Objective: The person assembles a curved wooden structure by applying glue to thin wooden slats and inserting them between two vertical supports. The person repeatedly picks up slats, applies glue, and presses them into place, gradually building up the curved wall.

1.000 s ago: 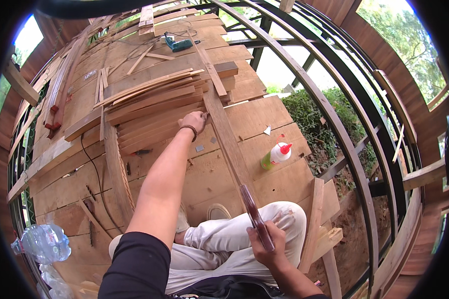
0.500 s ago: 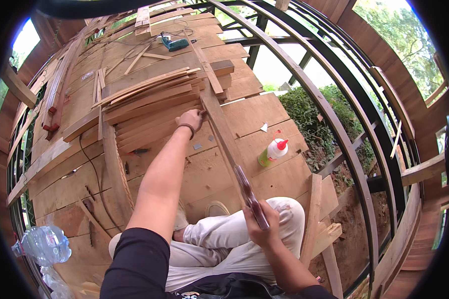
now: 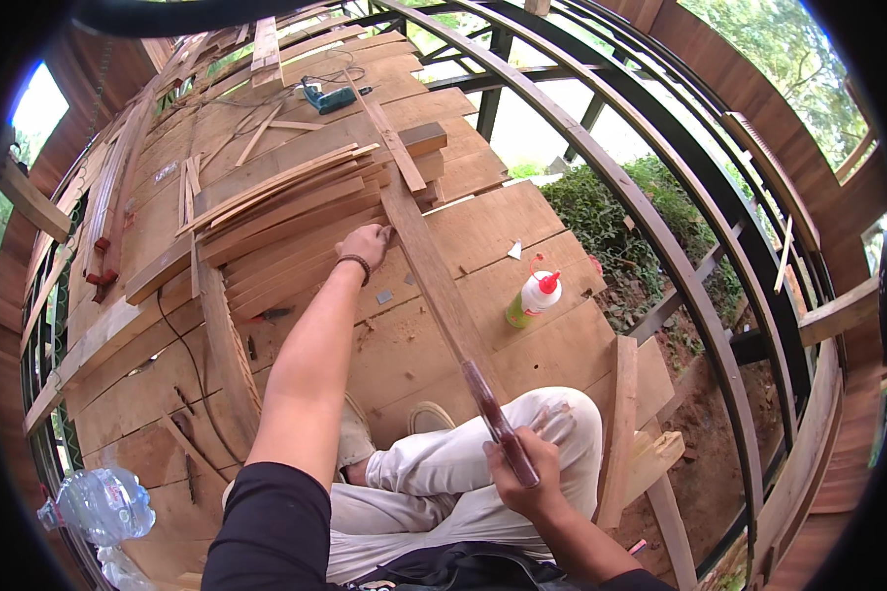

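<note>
A long brown plank [image 3: 426,258] runs from the wood stack towards my lap. My left hand [image 3: 366,242], a beaded bracelet on its wrist, is closed at the plank's left edge; what its fingertips pinch, if anything, is hidden. My right hand [image 3: 524,471], by my right knee, is wrapped round a glossy dark brown bar-shaped piece [image 3: 490,409]. The far end of this bar lies over the near end of the plank, and its exact kind does not show.
A stack of brown boards [image 3: 296,222] lies beyond my left hand. A glue bottle with a red cap [image 3: 534,298] stands right of the plank. Farther off is a green power drill [image 3: 330,97]. An open metal frame [image 3: 621,187] borders the right; a clear plastic jug [image 3: 103,506] lies left.
My right hand and the dark bar have slid towards me along the plank. The left hand stays closed by the plank's left edge. The whole view has shifted slightly.
</note>
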The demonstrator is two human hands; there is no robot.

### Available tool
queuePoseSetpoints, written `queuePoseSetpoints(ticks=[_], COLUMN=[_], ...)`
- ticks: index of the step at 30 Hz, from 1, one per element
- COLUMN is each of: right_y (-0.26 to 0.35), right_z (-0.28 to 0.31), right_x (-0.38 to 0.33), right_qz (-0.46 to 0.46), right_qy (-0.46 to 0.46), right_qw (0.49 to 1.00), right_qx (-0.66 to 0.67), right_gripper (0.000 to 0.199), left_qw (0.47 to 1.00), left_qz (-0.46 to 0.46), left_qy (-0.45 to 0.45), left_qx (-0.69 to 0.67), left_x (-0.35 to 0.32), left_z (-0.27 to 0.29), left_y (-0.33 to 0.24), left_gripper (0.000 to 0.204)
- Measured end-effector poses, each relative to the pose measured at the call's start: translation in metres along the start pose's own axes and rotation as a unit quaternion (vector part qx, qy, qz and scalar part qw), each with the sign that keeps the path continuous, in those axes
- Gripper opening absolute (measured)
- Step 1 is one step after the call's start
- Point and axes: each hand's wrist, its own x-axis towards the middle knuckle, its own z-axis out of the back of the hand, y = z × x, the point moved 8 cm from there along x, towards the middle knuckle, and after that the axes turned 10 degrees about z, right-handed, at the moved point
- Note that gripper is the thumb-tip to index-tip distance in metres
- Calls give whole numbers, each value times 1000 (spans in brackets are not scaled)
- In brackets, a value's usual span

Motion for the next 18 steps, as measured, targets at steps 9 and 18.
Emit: queuePoseSetpoints(ticks=[9, 18], right_y=[-7, 5], right_z=[2, -5], right_x=[-5, 6], right_qz=[-41, -22], right_qy=[33, 19], right_qw=[999, 1000], right_qx=[-7, 5], right_gripper=[11, 16], left_qw=[1000, 1000], left_qz=[-4, -11], left_qy=[10, -3], left_qx=[2, -2], left_x=[0, 3], left_z=[-2, -1], left_y=[5, 9], left_gripper=[48, 48])
